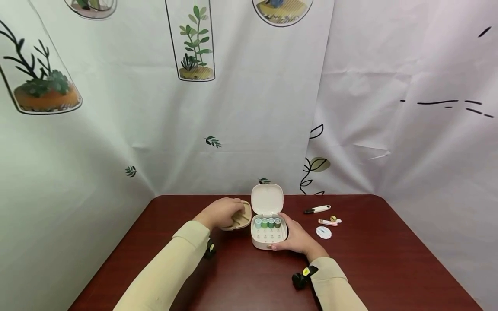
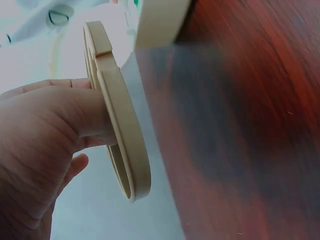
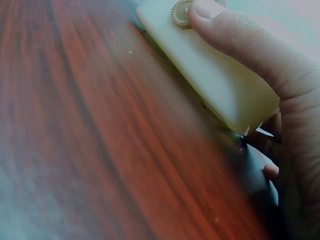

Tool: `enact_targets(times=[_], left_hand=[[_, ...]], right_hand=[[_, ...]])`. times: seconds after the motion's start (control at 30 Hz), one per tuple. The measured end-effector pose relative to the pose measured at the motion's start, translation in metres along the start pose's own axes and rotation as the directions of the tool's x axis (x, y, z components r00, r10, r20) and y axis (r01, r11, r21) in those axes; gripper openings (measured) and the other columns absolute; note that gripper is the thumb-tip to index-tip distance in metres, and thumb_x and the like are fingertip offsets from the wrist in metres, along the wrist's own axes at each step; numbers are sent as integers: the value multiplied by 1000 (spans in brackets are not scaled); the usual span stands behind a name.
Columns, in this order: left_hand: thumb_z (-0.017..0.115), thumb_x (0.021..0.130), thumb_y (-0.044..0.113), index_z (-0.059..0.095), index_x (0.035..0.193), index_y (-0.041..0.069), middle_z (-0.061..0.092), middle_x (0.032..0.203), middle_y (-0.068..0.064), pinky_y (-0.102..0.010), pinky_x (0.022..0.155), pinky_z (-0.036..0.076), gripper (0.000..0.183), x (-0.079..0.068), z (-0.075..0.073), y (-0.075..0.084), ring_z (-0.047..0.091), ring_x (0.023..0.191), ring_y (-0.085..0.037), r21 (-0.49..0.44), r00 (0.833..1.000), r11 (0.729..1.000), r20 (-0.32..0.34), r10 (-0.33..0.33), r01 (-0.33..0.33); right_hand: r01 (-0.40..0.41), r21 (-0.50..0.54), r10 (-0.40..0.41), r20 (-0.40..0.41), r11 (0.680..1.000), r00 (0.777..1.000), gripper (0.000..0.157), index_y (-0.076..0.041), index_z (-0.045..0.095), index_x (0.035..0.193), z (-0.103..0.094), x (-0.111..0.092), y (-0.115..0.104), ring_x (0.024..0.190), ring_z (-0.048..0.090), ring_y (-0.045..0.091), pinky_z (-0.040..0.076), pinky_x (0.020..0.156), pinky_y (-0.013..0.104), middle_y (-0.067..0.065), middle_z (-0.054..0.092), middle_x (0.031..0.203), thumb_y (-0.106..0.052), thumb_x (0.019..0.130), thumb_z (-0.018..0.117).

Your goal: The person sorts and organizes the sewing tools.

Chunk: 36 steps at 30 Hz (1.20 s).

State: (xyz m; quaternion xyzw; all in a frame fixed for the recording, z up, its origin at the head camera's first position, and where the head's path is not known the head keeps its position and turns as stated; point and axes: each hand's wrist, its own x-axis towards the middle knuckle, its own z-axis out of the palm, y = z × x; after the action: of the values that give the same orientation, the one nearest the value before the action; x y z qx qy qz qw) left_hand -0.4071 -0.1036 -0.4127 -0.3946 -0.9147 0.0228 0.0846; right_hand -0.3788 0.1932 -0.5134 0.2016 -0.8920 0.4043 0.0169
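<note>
Just right of our left fingers [image 2: 94,114], hold unclear inside the tray [image 2: 129,135], our right fingers [image 1: 288,220] clamp the box [image 1: 258,245].

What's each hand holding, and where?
The left hand holds the tan tray from inside; exact grip hidden. The right hand holds the white box by its right side, thumb near the clasp.

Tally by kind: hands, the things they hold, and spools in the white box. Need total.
Hands: 2 (left hand, right hand)
Open white box: 1, held by the right
Beige tray-like piece: 1, held by the left
Spools: 4, in one row
Total: 8
</note>
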Motion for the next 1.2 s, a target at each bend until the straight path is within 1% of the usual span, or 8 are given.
enact_targets(times=[0.13,0.23,0.4,0.6,0.73,0.83,0.97,1.2], left_hand=[[70,74,-6,68,97,20,59,97,7,-29,79,51,35,5,-10,12,55,82,-11,-39,1000,999,24,12,-11],[71,75,-7,68,99,19,58,99,7,-27,79,51,35,8,-13,18,54,84,-10,-83,998,996,50,22,-18],[71,74,-7,70,101,18,59,100,8,-24,80,50,37,17,-17,27,54,87,-8,-123,997,991,50,58,-52],[69,71,-6,71,104,21,57,98,9,-23,73,47,42,26,-22,37,51,84,-9,-176,997,984,59,50,-39],[69,71,-5,70,106,20,56,97,9,-23,70,45,44,32,-22,41,50,82,-10,-203,996,978,62,66,-52],[70,71,-5,70,106,20,56,98,8,-22,69,45,44,37,-21,45,51,82,-9,-210,994,975,68,86,-70],[71,71,-6,71,106,20,57,100,9,-19,71,45,44,43,-17,52,51,84,-7,-195,991,976,76,109,-93],[73,69,-8,71,107,21,58,103,9,-18,76,45,48,49,-14,64,51,93,-8,-172,987,979,92,129,-111]], right_hand=[[-10,-2,10,0,1000,1000,120,-10,35,155,1,0,-1,131,45,35,37,108,59,14,51,144,-49,59,95],[-2,-15,2,0,1000,1000,120,-9,35,155,2,0,1,131,46,34,37,109,58,14,51,144,-49,60,95],[28,-10,-28,-7,1000,1000,119,-8,36,154,2,0,3,129,48,33,38,108,56,14,53,141,-49,60,95],[69,1,-69,-15,998,998,117,-8,38,153,2,1,2,123,53,26,42,105,52,9,56,136,-50,60,95],[78,7,-78,-14,997,997,117,-9,39,153,1,1,2,121,54,24,42,105,50,8,56,136,-50,59,95],[60,-8,-60,-10,998,998,118,-10,37,154,1,1,3,124,52,26,41,106,51,9,55,138,-52,59,94],[46,-12,-46,-6,999,999,118,-12,36,155,1,1,4,124,51,26,42,105,51,9,55,138,-55,60,93],[101,5,-101,-23,995,995,114,-16,37,153,3,2,7,116,56,19,46,101,45,3,59,131,-52,61,94]])
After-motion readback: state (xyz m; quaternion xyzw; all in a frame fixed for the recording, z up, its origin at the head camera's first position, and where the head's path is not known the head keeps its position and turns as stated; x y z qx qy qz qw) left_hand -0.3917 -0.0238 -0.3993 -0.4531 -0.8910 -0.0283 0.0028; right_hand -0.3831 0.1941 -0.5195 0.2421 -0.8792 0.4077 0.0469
